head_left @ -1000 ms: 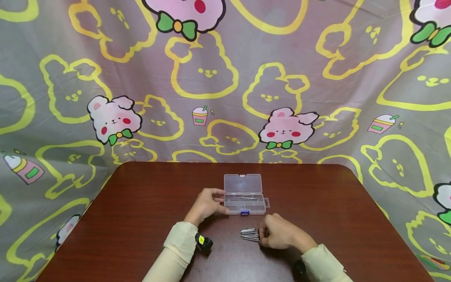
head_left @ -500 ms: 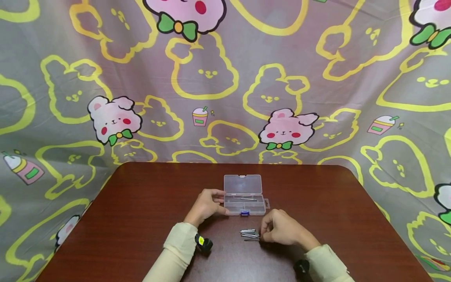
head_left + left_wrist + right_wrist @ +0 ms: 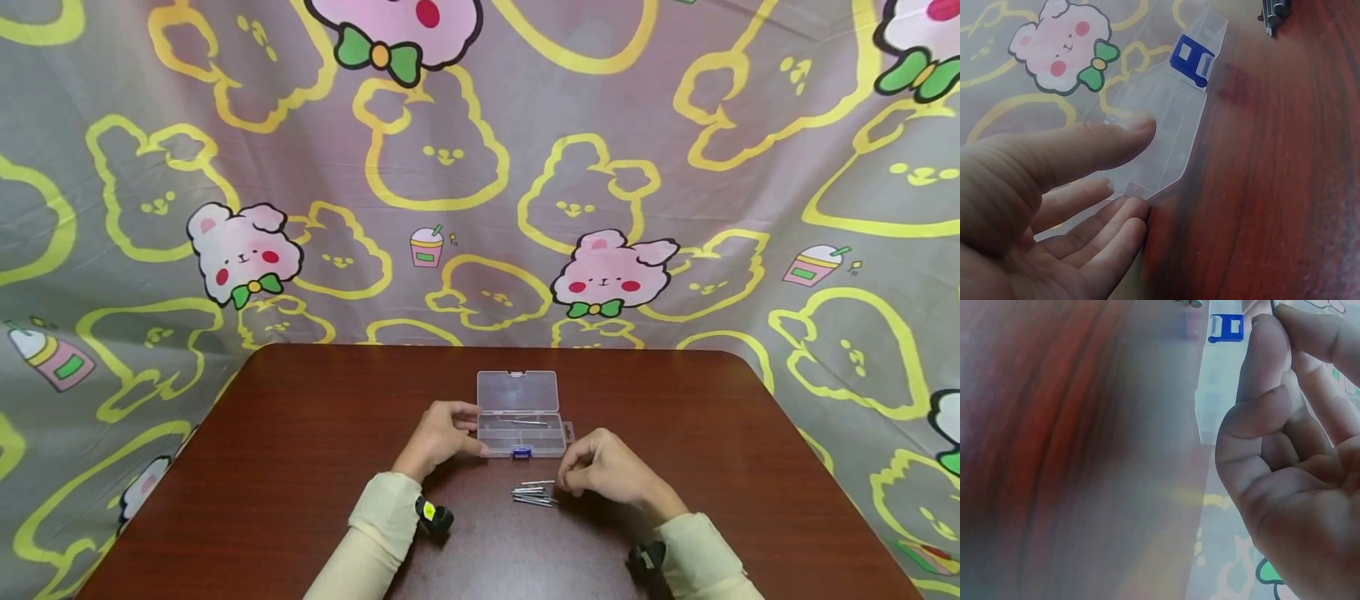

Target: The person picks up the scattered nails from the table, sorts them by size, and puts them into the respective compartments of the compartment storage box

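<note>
A clear plastic compartment box (image 3: 504, 444) lies on the table with its lid (image 3: 517, 392) raised at the back and a blue latch (image 3: 1191, 60) in front. My left hand (image 3: 442, 433) holds the box at its left end, thumb by the front corner and fingers farther back. Inside the rear compartment lie thin silver nails (image 3: 528, 422); how many is hard to tell. My right hand (image 3: 611, 471) pinches one nail (image 3: 537, 482) between thumb and forefinger, just above a small pile of nails (image 3: 531, 497) in front of the box. Its fingers hide the nail's right end.
The brown wooden table (image 3: 337, 417) carries all of this. A grey curtain (image 3: 465, 225) with yellow cartoon outlines hangs behind and along the sides. A hanging tab (image 3: 569, 432) sticks out from the box's right end, close to the right hand.
My right hand has drawn one nail from the pile and lifted it up and away toward the box. My left hand and the box have stayed in place.
</note>
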Demonstrator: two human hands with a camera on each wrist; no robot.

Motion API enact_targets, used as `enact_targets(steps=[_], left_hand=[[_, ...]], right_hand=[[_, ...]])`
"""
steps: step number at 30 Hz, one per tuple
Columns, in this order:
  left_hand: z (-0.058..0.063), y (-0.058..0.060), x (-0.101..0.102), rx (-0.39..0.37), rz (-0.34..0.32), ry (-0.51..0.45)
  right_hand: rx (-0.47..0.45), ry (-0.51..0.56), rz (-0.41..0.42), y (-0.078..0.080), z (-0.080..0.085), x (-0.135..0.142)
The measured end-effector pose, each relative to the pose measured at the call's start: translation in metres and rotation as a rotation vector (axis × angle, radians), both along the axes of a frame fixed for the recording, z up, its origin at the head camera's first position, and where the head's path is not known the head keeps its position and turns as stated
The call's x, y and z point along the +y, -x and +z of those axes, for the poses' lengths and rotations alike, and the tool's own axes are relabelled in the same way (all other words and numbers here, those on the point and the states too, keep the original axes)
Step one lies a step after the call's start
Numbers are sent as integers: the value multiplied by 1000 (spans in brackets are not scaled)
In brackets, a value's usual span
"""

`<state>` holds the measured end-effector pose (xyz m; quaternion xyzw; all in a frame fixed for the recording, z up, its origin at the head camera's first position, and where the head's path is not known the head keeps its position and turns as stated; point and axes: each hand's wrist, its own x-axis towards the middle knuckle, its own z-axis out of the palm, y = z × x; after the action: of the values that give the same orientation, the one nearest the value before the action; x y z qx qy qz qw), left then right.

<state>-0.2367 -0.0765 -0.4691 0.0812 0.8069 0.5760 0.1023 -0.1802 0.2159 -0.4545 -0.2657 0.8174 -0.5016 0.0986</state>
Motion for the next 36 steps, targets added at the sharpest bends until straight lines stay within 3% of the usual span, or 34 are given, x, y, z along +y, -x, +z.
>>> enact_targets(steps=[15, 36], left_hand=[[1, 1, 0, 22, -1, -13], [-2, 0, 0, 13, 4, -6]], right_hand=[[-26, 30, -69, 13, 1, -1], [-4, -15, -203, 38, 4, 0]])
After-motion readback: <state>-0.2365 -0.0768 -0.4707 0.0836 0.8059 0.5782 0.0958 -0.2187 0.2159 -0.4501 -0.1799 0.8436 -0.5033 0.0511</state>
